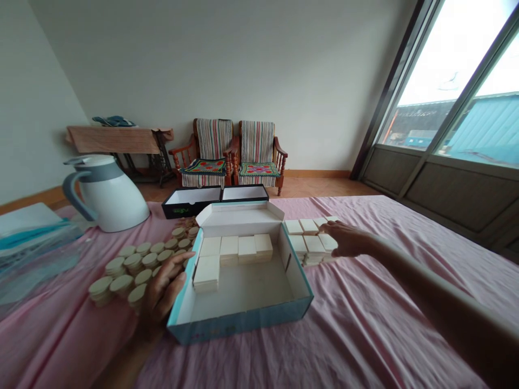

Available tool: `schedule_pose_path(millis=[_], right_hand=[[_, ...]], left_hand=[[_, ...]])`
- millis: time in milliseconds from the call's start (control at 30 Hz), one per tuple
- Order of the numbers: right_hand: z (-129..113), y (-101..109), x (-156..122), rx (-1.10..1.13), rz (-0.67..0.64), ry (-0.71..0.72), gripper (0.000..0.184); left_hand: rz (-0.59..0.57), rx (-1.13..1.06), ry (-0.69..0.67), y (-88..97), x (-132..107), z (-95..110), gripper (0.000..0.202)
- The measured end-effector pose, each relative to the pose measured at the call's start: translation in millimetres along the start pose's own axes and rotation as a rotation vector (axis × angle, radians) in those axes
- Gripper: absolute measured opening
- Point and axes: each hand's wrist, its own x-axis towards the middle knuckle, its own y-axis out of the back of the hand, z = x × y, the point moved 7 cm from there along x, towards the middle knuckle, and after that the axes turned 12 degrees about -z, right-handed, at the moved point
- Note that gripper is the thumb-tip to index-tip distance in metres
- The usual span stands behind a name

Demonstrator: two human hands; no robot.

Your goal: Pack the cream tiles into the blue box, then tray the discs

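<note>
A light-blue-edged cardboard box lies open in front of me, its flap lifted at the far side. Stacks of pale square wooden tiles fill its far row and left corner. My left hand has its curled fingers and thumb against the box's left wall. Just right of the box, more stacks of square tiles stand in rows on the cloth. Over their right end is my right hand, fingers spread and fingertips at the stacks; no tile shows lifted in it.
Stacks of round wooden discs stand left of the box, close to my left hand. A white-and-grey jug and clear plastic packaging are farther left. Black open boxes sit behind, on the pink cloth. Two chairs stand beyond.
</note>
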Motion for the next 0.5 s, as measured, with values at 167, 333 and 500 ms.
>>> schedule_pose_path(millis=[167, 333, 500], right_hand=[[10.4, -18.1, 8.5, 0.021, 0.035, -0.030, 0.066], [13.4, -25.7, 8.9, 0.042, 0.080, -0.018, 0.068], [15.0, -29.0, 6.9, 0.073, 0.110, 0.024, 0.069]], left_hand=[[0.006, 0.021, -0.001, 1.2, -0.6, -0.1, 0.048], [0.005, 0.013, 0.003, 0.6, -1.5, 0.8, 0.048], [0.002, 0.010, 0.010, 0.2, -0.6, -0.7, 0.048]])
